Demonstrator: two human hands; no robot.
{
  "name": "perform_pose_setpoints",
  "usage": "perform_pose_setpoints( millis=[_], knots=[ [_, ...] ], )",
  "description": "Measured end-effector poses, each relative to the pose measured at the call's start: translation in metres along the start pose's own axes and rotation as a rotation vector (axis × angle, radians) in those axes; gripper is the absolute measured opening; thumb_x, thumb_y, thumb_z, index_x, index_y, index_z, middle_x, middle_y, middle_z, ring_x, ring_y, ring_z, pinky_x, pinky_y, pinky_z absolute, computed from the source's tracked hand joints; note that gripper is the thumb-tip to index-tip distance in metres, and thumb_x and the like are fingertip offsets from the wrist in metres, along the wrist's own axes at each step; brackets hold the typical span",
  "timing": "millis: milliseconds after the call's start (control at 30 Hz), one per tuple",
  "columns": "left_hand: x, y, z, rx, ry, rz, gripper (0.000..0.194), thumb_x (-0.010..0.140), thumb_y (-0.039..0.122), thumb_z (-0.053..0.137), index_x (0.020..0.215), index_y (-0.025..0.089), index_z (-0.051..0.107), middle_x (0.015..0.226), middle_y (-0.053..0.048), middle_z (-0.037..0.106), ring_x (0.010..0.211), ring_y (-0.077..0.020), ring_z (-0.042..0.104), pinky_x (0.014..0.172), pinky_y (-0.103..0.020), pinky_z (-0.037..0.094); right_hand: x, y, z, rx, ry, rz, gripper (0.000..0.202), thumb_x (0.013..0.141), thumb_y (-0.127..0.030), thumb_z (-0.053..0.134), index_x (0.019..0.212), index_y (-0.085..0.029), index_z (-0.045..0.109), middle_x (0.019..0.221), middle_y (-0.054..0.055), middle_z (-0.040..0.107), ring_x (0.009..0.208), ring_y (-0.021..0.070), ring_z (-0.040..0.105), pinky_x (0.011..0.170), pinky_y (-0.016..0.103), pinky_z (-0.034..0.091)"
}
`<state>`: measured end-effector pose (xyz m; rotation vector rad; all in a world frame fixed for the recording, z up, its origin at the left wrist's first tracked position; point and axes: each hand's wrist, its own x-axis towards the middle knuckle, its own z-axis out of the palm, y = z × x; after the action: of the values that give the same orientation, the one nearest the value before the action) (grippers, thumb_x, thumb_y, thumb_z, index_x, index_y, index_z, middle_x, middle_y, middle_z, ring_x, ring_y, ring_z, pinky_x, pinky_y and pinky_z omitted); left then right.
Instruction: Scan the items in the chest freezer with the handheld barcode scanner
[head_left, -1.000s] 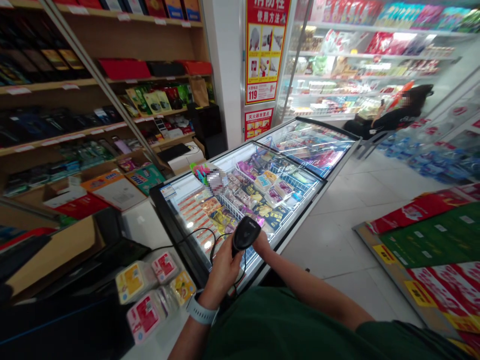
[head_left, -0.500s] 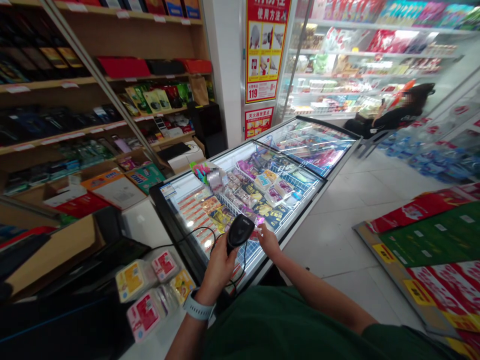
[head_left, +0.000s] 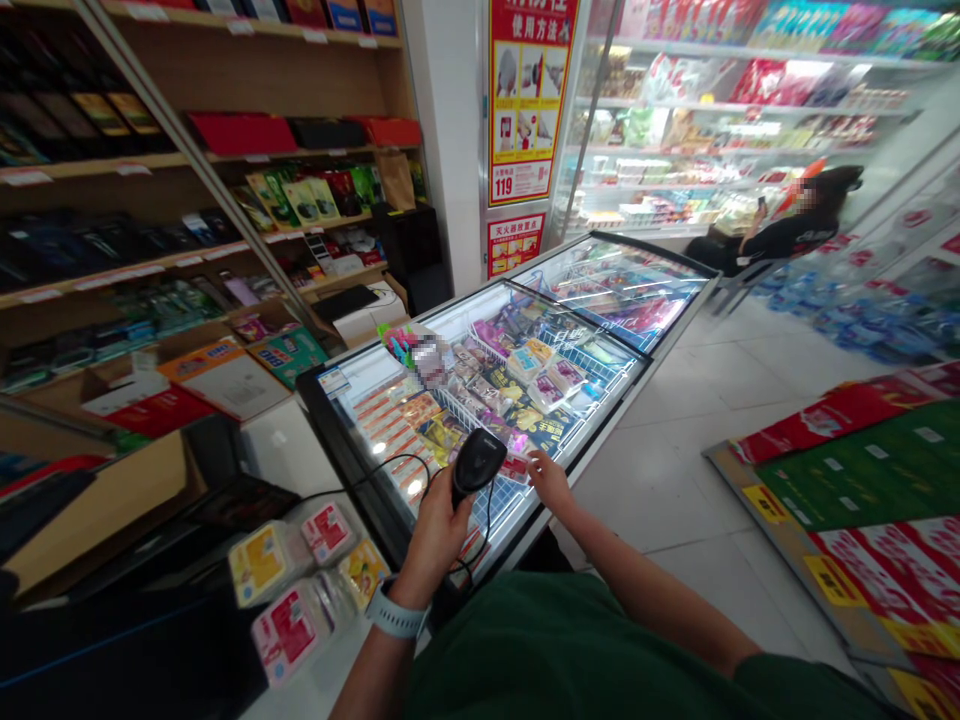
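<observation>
My left hand [head_left: 439, 530] is wrapped around the handle of a black barcode scanner [head_left: 480, 462], its head facing up and forward over the glass-topped freezer [head_left: 525, 530]. A dark cable hangs from the scanner. To the right of it, my right hand [head_left: 551, 482] pinches the right end of a small red-and-white package [head_left: 516, 467], which the scanner partly covers. Beyond both hands, yellow- and purple-labelled packs [head_left: 551, 385] lie on the freezer lid. Beside a bag [head_left: 427, 355], partly blurred, sits at the lid's left edge.
On the white counter at lower left sit several clear packs [head_left: 289, 625] with red and yellow labels. An opened cardboard box [head_left: 112, 500] stands farther left. Red and green stacked cartons [head_left: 847, 480] are at right. A person [head_left: 795, 225] sits near the lit fridge shelves.
My right hand has moved slightly right and down, its fingers loosening a little. The package beside the scanner now shows more of its face. My left hand and the scanner barely moved.
</observation>
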<state>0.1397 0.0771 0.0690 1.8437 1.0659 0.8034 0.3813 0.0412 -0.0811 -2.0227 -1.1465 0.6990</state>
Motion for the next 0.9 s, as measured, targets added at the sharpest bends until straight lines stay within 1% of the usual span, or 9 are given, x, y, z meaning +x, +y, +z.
perform_pose_setpoints(
  millis=[100,200,267,467,600,733,900],
  knots=[
    [0.0,-0.001,0.0,0.006,-0.011,-0.001,0.046,0.082,0.021,0.054,0.127,0.015,0.049,0.121,-0.014,0.062,0.118,-0.0275,0.056,0.101,-0.045,0.042,0.004,0.004,-0.002,0.111,0.014,0.044,0.024,0.085,-0.035,0.045,0.105,-0.022,0.051,0.073,-0.003,0.064,0.053,0.0142,0.064,0.053,0.026,0.05],
    [0.001,-0.001,0.0,0.019,-0.027,0.002,0.045,0.083,0.022,0.053,0.127,0.014,0.048,0.122,-0.015,0.062,0.118,-0.028,0.056,0.101,-0.046,0.043,0.008,0.004,-0.007,0.193,0.036,0.095,0.025,0.084,-0.038,0.045,0.103,-0.023,0.049,0.074,-0.003,0.062,0.052,0.0141,0.065,0.047,0.024,0.05],
    [0.001,-0.002,0.001,0.018,-0.028,0.006,0.044,0.083,0.022,0.053,0.126,0.014,0.049,0.121,-0.015,0.062,0.118,-0.0281,0.056,0.1,-0.046,0.043,0.01,0.003,-0.01,0.219,0.045,0.113,0.026,0.083,-0.039,0.045,0.102,-0.023,0.049,0.075,-0.003,0.062,0.053,0.0138,0.065,0.045,0.024,0.051],
    [0.002,-0.002,0.001,0.01,-0.018,0.013,0.045,0.082,0.021,0.053,0.127,0.015,0.049,0.118,-0.014,0.063,0.118,-0.0281,0.056,0.101,-0.047,0.042,0.019,0.001,-0.018,0.242,0.086,0.124,0.029,0.08,-0.041,0.046,0.102,-0.023,0.048,0.074,-0.003,0.064,0.056,0.0142,0.066,0.049,0.025,0.054],
    [0.002,-0.002,0.001,0.026,-0.035,0.016,0.045,0.083,0.021,0.052,0.128,0.015,0.047,0.118,-0.014,0.063,0.117,-0.0277,0.057,0.1,-0.046,0.043,0.026,-0.003,-0.023,0.265,0.114,0.087,0.029,0.081,-0.042,0.046,0.102,-0.022,0.047,0.071,-0.004,0.062,0.06,0.015,0.067,0.054,0.027,0.056],
    [0.003,-0.001,0.001,0.032,-0.044,0.025,0.047,0.084,0.021,0.052,0.13,0.017,0.046,0.115,-0.013,0.065,0.115,-0.0273,0.058,0.099,-0.046,0.044,0.032,-0.012,-0.029,0.323,0.135,0.052,0.031,0.081,-0.042,0.048,0.104,-0.022,0.047,0.074,-0.002,0.063,0.062,0.0158,0.067,0.056,0.028,0.056],
    [0.003,0.005,0.001,0.03,-0.036,0.023,0.047,0.082,0.019,0.053,0.128,0.017,0.049,0.113,-0.012,0.066,0.112,-0.0268,0.06,0.098,-0.044,0.046,0.037,-0.025,-0.037,0.342,0.151,0.007,0.031,0.081,-0.043,0.049,0.105,-0.023,0.048,0.078,-0.001,0.065,0.063,0.0161,0.067,0.057,0.028,0.056]
  ],
)
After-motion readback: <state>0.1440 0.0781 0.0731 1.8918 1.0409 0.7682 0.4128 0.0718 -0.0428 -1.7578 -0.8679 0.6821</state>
